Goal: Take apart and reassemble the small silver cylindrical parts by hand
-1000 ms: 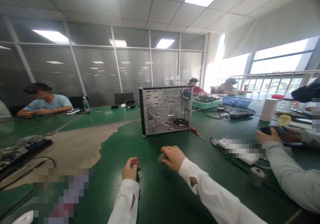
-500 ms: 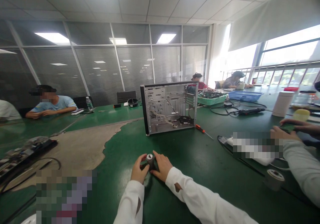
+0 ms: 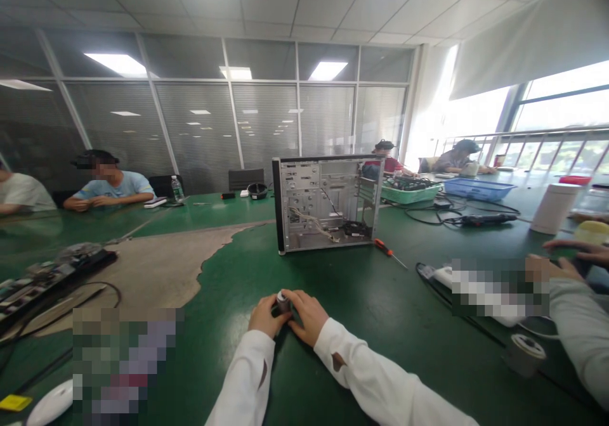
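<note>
A small grey metal cylinder (image 3: 283, 303) with a shiny top stands just above the table, or on it; I cannot tell which. My left hand (image 3: 265, 316) is closed around its left side, thumb in front. From the other side my right hand (image 3: 309, 317) grips it, with fingertips over the right part of its top. Much of the cylinder is hidden by the fingers. Beyond both hands stands an open computer case (image 3: 328, 207), its inside facing me, with loose cables in it. An orange-handled screwdriver (image 3: 384, 247) lies at its right corner.
A grey cylindrical thing with a pale top (image 3: 524, 354), a power strip (image 3: 485, 296) and a co-worker's hands (image 3: 554, 264) are on the right. Green (image 3: 412, 193) and blue (image 3: 480, 189) baskets stand behind. Circuit boards (image 3: 52, 274) lie left. Other people sit around the table.
My right fingers have moved in over the cylinder's top, covering part of it. My hands are closer together. The view has turned slightly left.
</note>
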Tool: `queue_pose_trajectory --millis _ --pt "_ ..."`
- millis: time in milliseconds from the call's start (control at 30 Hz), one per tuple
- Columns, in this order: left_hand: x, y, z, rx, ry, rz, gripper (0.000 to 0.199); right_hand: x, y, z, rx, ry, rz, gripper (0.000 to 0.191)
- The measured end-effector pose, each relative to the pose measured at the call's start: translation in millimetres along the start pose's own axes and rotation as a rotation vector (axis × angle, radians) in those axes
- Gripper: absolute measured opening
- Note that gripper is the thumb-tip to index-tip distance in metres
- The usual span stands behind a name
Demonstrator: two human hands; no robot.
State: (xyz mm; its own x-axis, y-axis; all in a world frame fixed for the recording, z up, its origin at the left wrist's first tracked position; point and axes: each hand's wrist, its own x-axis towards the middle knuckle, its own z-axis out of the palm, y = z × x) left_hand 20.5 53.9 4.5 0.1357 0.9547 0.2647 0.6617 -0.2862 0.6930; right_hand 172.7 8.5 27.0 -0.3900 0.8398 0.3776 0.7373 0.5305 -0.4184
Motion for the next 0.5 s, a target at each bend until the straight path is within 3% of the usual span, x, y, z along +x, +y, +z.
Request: queue_pose_trajectory --millis 100,233,367,500 --pt "-2 -1 -1.6 -0.102 -0.048 0.04 0.042 -1 0 -1 0.029 0.005 0.007 0.066" --pt "-6 1 -3.1 -0.384 -0.195 0.055 0.047 -2 2 2 0.155 0.045 -0.005 0.069" --pt "-9 -1 -1.2 -0.657 -0.259 -0.004 0.058 1 8 10 0.411 0.136 -0.005 0.073" --pt "-7 -4 0.8 -0.771 -0.277 -0.088 0.066 3 9 12 0.638 0.118 0.058 0.07"
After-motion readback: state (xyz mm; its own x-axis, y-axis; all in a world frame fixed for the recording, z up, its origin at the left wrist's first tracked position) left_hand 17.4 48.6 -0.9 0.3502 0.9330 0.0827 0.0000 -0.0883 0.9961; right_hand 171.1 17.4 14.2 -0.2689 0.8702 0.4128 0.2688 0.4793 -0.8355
